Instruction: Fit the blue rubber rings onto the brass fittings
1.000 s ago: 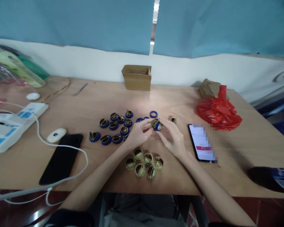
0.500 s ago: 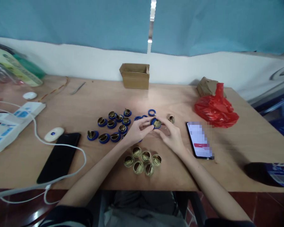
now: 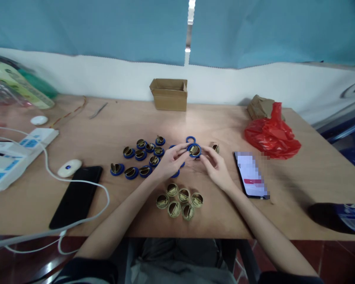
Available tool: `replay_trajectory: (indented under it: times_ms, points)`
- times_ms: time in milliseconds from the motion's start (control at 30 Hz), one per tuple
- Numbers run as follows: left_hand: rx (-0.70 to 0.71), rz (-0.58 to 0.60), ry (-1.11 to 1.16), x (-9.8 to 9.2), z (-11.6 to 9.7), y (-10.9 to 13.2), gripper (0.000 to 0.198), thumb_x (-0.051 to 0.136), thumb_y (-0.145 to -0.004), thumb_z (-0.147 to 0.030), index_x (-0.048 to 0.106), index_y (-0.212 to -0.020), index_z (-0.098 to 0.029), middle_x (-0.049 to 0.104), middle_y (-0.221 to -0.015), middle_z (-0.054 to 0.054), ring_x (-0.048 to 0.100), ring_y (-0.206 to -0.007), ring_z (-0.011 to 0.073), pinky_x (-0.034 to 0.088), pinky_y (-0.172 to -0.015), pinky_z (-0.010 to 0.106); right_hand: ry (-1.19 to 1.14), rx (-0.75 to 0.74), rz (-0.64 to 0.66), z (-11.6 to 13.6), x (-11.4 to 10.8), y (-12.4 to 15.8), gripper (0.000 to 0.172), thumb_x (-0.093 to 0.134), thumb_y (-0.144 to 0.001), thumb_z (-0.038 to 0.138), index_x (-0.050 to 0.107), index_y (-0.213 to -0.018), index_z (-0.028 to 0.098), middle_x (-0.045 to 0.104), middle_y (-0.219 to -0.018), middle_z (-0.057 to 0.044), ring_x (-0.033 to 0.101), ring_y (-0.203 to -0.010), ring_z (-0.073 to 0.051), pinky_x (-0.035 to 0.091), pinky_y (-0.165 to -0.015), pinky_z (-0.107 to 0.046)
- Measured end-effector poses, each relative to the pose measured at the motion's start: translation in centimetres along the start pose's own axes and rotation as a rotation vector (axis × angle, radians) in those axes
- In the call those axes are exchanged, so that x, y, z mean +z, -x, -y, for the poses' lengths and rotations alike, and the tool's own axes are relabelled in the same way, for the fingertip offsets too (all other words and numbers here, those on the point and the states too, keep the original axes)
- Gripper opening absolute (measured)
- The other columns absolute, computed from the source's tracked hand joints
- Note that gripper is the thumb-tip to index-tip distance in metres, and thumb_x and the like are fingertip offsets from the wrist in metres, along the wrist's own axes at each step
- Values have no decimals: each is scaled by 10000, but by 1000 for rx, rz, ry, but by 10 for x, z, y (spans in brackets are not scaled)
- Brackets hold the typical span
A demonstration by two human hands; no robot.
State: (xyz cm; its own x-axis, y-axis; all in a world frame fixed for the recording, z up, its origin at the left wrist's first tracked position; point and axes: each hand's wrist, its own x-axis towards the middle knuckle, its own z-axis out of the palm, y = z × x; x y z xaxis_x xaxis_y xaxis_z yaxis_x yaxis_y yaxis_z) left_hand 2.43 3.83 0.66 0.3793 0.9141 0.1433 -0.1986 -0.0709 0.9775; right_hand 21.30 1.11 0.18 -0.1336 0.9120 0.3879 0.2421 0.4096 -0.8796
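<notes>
My left hand (image 3: 169, 161) and my right hand (image 3: 216, 167) meet at mid-table, both pinching one round brass part with a blue ring (image 3: 194, 150) around it. Several brass parts fitted with blue rings (image 3: 139, 157) lie to the left of my hands. A cluster of bare brass parts (image 3: 180, 200) sits just in front of my wrists. A loose blue ring (image 3: 191, 139) lies behind the held part, and a single brass part (image 3: 215, 148) rests to its right.
A lit phone (image 3: 251, 174) lies right of my right hand, a black phone (image 3: 76, 195) and white cable (image 3: 85, 183) at left. A small cardboard box (image 3: 169, 94) stands at the back, a red plastic bag (image 3: 271, 135) back right, a power strip (image 3: 14, 152) far left.
The blue ring went from hanging off the brass part's side to sitting around it. Both hands shifted slightly away from me with the part.
</notes>
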Motion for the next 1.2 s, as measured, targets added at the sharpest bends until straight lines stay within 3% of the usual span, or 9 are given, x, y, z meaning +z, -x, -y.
replay_trajectory:
  times_ms: [233,400,600,767,933,1067,1200]
  points:
    - [18,29,-62,4,1,2,412,667,-906,-331,662,-1268,-135,761,-1184,142,732,-1110,269,560,-1041,457,-39,66,-25,0,-2,0,229,566,-978,312,716,-1119,212,762,-1146,-78,727,-999,-223,612,-899,-401]
    - [42,39,-73,3,1,1,389,674,-905,-331,678,-1244,-141,772,-1147,132,737,-1093,273,572,-1023,449,-25,83,-56,1,-3,-1,207,583,-966,341,728,-1016,203,776,-1001,-59,730,-889,-208,606,-848,-367]
    - [14,69,-64,5,0,3,378,670,-905,-301,691,-1243,-131,772,-1127,138,742,-1067,270,582,-1002,450,36,79,-49,1,-5,-3,199,586,-953,350,704,-930,191,754,-856,-42,687,-718,-176,568,-675,-300]
    - [40,14,-111,10,-1,6,297,620,-937,-290,726,-1185,-165,766,-1145,108,712,-1116,257,570,-1015,439,126,16,-40,2,-8,-3,180,562,-958,326,674,-894,200,744,-857,-40,676,-728,-176,545,-689,-298]
    - [32,-30,-123,5,6,5,262,624,-932,-297,732,-1124,-156,772,-1084,102,726,-1024,235,601,-934,412,155,-10,-23,1,-6,0,185,535,-977,326,672,-921,214,735,-879,-42,681,-781,-190,543,-712,-307]
    - [46,-28,-139,3,6,5,232,634,-928,-306,730,-1075,-154,771,-1065,97,730,-984,223,597,-924,394,117,7,-16,3,-4,0,194,530,-985,340,670,-937,215,722,-876,-37,666,-777,-181,536,-693,-296]
    - [10,8,-130,7,0,6,278,611,-944,-304,696,-1157,-147,761,-1125,122,729,-1056,246,599,-922,387,56,45,-31,5,-5,-3,192,541,-978,334,651,-879,211,701,-820,-20,637,-711,-161,530,-682,-291]
